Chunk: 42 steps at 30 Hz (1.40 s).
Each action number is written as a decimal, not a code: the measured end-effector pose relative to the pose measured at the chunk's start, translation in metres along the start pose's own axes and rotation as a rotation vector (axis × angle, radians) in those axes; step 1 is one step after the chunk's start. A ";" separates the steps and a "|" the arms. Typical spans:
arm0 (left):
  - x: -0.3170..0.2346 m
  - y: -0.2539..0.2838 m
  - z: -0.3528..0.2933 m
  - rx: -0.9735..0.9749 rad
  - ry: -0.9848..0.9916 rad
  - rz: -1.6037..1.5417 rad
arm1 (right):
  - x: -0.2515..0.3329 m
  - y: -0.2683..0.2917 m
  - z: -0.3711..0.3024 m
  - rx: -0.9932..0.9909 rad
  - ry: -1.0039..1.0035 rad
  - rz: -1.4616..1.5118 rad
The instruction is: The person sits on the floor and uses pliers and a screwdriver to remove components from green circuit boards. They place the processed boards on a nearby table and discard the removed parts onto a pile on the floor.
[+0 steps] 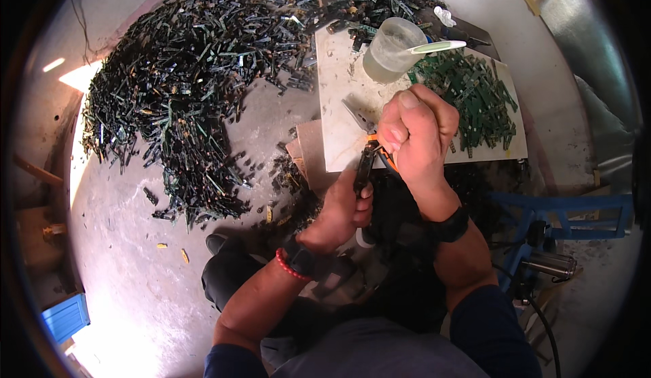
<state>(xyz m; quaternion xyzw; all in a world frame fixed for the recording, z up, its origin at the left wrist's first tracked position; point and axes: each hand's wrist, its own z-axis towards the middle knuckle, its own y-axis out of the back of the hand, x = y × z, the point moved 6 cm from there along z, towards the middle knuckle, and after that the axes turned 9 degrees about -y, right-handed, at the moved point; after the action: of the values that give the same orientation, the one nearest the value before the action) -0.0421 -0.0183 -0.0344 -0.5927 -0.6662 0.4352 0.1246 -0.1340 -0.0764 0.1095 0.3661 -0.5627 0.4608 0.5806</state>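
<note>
My right hand [417, 130] is closed round pliers [359, 115] with orange-and-black handles, whose metal jaws point up and left over a white board [339, 144]. Below it, my left hand [346, 208] grips a narrow dark strip [365, 169] that stands up from the fist and meets the pliers' handle area. Whether the two touch is hard to tell. Behind my right hand lies a heap of green circuit board strips [485, 100] on the board. A cloudy plastic beaker [392, 52] with liquid stands at the board's far side, and a white-and-green handle [439, 47] leans over its rim.
A wide heap of dark strips [183, 100] covers the floor at the left and far side. Flat brown pieces [312, 148] lie by the board's left edge. A blue metal frame [563, 215] stands at the right, and a blue box [66, 317] at lower left.
</note>
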 end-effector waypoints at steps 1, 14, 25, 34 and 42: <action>0.000 0.000 0.000 0.007 -0.006 0.000 | -0.003 0.002 0.003 -0.010 -0.024 0.056; 0.004 0.008 0.007 -0.022 -0.122 0.125 | -0.018 0.019 0.028 -0.106 -0.230 0.199; 0.002 0.001 0.004 0.005 -0.028 0.021 | -0.008 0.024 0.014 -0.109 -0.168 0.286; 0.004 0.002 0.004 0.024 -0.017 0.014 | -0.001 0.019 0.009 -0.039 -0.049 0.246; 0.003 0.001 0.005 0.018 -0.027 0.004 | -0.012 0.017 0.013 -0.073 -0.113 0.254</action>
<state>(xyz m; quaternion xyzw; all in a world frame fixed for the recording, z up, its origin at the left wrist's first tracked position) -0.0455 -0.0174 -0.0389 -0.5870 -0.6626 0.4493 0.1202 -0.1533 -0.0851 0.0973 0.2957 -0.6526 0.4886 0.4979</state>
